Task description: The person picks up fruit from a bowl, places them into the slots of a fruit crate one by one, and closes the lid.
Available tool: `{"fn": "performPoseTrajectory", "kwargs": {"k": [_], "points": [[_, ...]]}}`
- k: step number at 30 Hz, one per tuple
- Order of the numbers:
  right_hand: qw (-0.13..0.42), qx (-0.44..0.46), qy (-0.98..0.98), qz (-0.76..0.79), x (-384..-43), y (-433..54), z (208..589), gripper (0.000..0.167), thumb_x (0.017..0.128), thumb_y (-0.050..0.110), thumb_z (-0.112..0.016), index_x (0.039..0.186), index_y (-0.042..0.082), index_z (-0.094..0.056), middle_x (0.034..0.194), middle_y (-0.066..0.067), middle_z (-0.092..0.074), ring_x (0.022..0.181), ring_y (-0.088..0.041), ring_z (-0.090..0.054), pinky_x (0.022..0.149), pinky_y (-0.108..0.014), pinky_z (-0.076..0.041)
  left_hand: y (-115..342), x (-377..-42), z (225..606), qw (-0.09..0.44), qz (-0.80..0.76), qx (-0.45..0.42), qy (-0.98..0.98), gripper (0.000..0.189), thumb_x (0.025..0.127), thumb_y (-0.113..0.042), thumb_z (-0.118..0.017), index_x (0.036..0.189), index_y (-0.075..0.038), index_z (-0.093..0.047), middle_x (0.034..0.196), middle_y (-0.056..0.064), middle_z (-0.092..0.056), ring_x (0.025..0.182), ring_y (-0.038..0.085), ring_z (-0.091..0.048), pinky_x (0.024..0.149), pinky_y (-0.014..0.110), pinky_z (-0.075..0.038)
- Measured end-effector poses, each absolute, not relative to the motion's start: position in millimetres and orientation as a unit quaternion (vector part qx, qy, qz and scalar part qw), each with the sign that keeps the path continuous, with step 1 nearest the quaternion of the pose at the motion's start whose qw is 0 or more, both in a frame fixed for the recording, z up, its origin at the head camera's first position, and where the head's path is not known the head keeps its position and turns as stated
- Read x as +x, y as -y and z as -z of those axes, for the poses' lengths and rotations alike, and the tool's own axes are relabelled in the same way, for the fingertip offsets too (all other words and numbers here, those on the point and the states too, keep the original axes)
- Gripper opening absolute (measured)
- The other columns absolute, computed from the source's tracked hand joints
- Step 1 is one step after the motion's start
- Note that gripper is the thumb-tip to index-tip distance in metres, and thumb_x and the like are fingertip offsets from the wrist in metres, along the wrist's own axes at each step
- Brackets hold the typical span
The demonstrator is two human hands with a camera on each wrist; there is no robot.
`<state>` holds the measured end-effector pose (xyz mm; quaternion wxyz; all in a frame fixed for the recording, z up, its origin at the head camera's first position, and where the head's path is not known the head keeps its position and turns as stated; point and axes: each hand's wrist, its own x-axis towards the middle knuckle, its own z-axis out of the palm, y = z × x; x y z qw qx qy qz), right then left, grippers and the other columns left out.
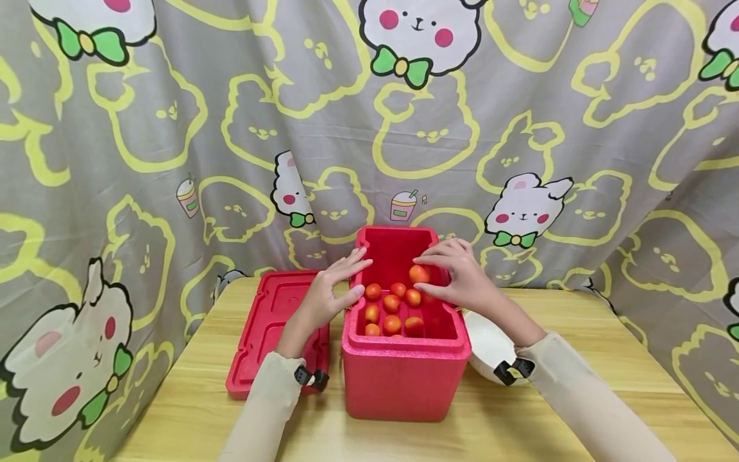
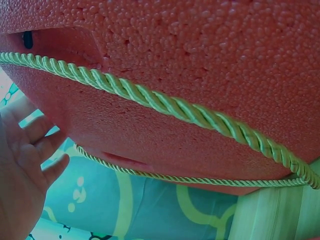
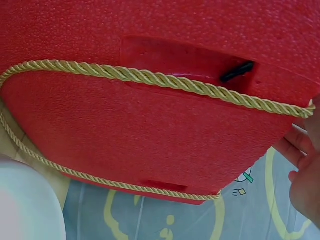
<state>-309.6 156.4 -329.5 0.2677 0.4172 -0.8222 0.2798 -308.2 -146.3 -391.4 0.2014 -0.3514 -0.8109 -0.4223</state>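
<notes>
A red foam box [image 1: 404, 385] stands in front of me, its top uncovered and several small orange-red tomatoes [image 1: 391, 303] lying inside. My right hand [image 1: 464, 276] reaches over the box's right rim and pinches one tomato [image 1: 419, 273] between thumb and fingers, above the others. At the left rim, my left hand [image 1: 329, 292] touches the edge with its fingers extended and holds nothing. In the left wrist view the left hand [image 2: 22, 160] shows beside the box wall. The right wrist view catches only part of the right hand [image 3: 305, 170]; the tomato is hidden there.
To the left of the box lies its red lid [image 1: 271, 333] on the wooden table [image 1: 519, 417]. A white bowl [image 1: 487, 346] stands to the right, partly behind my right arm. Gold twisted rope [image 3: 165, 80] runs along the box's side. A patterned curtain [image 1: 346, 141] hangs behind.
</notes>
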Motion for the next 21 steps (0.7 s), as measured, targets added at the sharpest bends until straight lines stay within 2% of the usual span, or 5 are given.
{"fn": "performPoseTrajectory", "kwargs": {"k": [7,14,21], "points": [[0.279,0.401,0.824,-0.287,-308.6,-156.4,331.7,0.06,0.068,0.016,-0.093,0.123,0.006,-0.072,0.122,-0.013,-0.068,0.114,-0.03,-0.056,0.103,-0.059,-0.028,146.2,-308.5,391.4,0.203,0.42,-0.356,0.81,0.057,0.092,-0.024,-0.066,0.148,-0.022,-0.056,0.162,-0.001,-0.043,0.154,0.018,-0.034,0.124,0.057,-0.029],[0.279,0.399,0.825,-0.288,-310.1,-157.1,333.2,0.06,0.069,0.016,-0.093,0.125,0.007,-0.071,0.123,-0.013,-0.067,0.115,-0.03,-0.054,0.102,-0.06,-0.028,146.6,-308.0,391.2,0.2,0.42,-0.354,0.811,0.057,0.092,-0.027,-0.065,0.148,-0.021,-0.056,0.162,0.002,-0.043,0.154,0.018,-0.034,0.124,0.057,-0.028],[0.272,0.392,0.827,-0.297,-309.4,-157.5,333.0,0.06,0.071,0.017,-0.091,0.126,0.007,-0.07,0.125,-0.013,-0.066,0.116,-0.03,-0.054,0.104,-0.06,-0.027,146.3,-309.4,391.0,0.204,0.419,-0.354,0.811,0.058,0.091,-0.02,-0.066,0.148,-0.02,-0.056,0.16,0.005,-0.045,0.153,0.019,-0.035,0.124,0.058,-0.028]]}}
